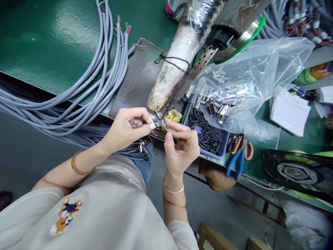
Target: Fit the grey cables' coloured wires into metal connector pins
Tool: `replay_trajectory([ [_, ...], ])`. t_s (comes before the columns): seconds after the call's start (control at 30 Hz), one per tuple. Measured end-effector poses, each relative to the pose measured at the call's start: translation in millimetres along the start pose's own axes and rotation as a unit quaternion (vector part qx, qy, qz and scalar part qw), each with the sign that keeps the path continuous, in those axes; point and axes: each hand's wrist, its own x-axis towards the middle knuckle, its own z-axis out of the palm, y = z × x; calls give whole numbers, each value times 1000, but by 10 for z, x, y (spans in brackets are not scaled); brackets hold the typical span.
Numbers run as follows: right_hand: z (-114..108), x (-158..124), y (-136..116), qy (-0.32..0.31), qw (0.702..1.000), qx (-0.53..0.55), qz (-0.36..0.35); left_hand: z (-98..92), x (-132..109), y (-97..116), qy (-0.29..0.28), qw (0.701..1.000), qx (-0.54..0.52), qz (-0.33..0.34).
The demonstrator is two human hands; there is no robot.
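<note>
My left hand (127, 126) pinches the end of a cable, where thin coloured wires (156, 123) fan out by white-wrapped fingertips. In my right hand (183, 144), thumb and fingers grip a small metal multi-pin connector (162, 122). The wires meet the connector or lie right against it; which, I cannot tell. Just above both hands is the tip of a soldering iron held in a metal feed (179, 92), next to a thick, white-wrapped tube (171, 69). A yellow piece (173, 116) sits behind my right fingertips.
Grey cables (104, 80) with stripped ends cross the green table (39, 38). A blue bin (222, 149) holds black sleeves and metal connectors under a clear bag (260, 76). Pliers (240, 156), a fan (296, 172), a solder spool (247, 40) and papers (290, 111) are to the right.
</note>
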Motion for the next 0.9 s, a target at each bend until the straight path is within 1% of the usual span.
replay_trajectory([
  [0.13, -1, 20, -5, -3, 1000, 1, -4, -5, 9, 26, -1, 1000, 5, -8],
  [0.33, -11, 62, -36, 1, 998, -50, -35, -7, 14, 63, -6, 1000, 2, -4],
  [0.5, -10, 46, -19, 2, 997, -50, -60, -37, 28, 78, -18, 999, -11, -34],
  [0.6, -12, 30, -7, -2, 995, -68, -70, -51, 35, 74, -27, 998, -17, -50],
  [0.7, -16, 33, -10, -6, 994, -83, -72, -48, 35, 67, -26, 998, -16, -54],
  [0.9, -2, 79, -30, 3, 995, -79, -66, -25, 33, 81, -20, 999, -14, -46],
])
